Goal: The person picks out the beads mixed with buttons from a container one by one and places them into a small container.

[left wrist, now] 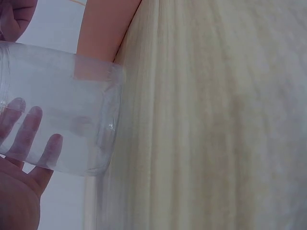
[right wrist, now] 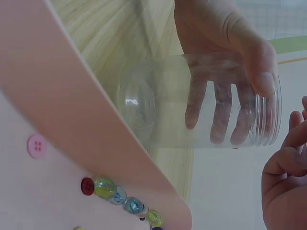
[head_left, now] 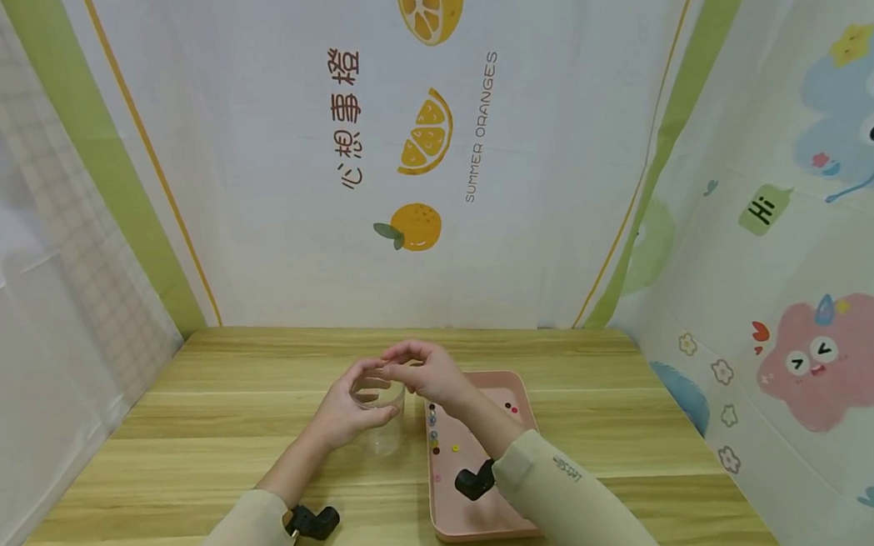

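Observation:
A clear plastic jar (head_left: 382,440) with a threaded mouth stands on the table, no lid on it. My left hand (head_left: 340,411) grips it near the top, thumb on the near side and fingers spread around the far side, as the right wrist view shows through the jar wall (right wrist: 168,103). Over the jar's mouth is my right hand (head_left: 432,380), its fingers bent and thumb close to the index finger. Whether anything small sits between those fingertips is hidden. Right of the jar lies a pink tray (head_left: 490,520) with marbles (right wrist: 133,205) and buttons (right wrist: 37,146) inside.
Marbles and a dark red button (right wrist: 87,186) line the tray's left wall. A yellow button (head_left: 455,448) lies further in, and small dark and pink pieces are near the far right side. The wooden table (head_left: 192,438) meets hanging printed cloths (head_left: 286,257) at the back and sides.

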Action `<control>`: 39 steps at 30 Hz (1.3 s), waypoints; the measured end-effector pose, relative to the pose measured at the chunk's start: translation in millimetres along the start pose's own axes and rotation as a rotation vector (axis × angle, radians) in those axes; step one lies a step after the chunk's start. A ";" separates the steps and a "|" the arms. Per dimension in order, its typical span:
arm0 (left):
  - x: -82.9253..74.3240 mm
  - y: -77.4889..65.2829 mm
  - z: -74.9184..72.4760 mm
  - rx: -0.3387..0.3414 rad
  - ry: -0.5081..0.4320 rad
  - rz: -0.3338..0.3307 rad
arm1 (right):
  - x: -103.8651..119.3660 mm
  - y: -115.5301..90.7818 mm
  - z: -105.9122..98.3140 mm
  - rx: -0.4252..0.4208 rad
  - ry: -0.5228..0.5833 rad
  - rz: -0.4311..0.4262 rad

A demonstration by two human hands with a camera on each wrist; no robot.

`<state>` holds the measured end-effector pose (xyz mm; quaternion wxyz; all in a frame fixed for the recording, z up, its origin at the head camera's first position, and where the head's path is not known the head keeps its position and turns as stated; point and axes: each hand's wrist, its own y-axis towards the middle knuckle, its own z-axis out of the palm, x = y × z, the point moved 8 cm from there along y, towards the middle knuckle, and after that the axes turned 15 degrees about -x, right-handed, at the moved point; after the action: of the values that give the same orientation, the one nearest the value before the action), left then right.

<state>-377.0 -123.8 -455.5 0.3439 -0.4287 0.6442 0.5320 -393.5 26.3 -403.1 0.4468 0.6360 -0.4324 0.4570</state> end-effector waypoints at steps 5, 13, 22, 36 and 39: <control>0.7 0.1 1.0 0.006 -0.012 0.007 | -2.3 0.3 -7.4 -0.008 0.083 0.033; 0.0 -0.5 1.1 0.010 -0.022 0.002 | -6.9 1.3 -16.3 0.010 0.127 0.037; 0.3 0.0 1.5 0.006 -0.024 0.014 | -11.5 -0.8 -27.1 -0.014 0.112 0.050; 1.7 0.8 2.0 0.002 -0.026 0.017 | -29.0 -4.0 -54.4 -0.063 0.104 0.073; 2.0 0.9 2.2 0.000 -0.023 0.018 | -32.7 -4.5 -59.7 -0.068 0.090 0.063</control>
<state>-378.7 -122.0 -457.4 0.3466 -0.4168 0.6438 0.5400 -407.6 89.6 -424.7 0.4725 0.5854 -0.4470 0.4839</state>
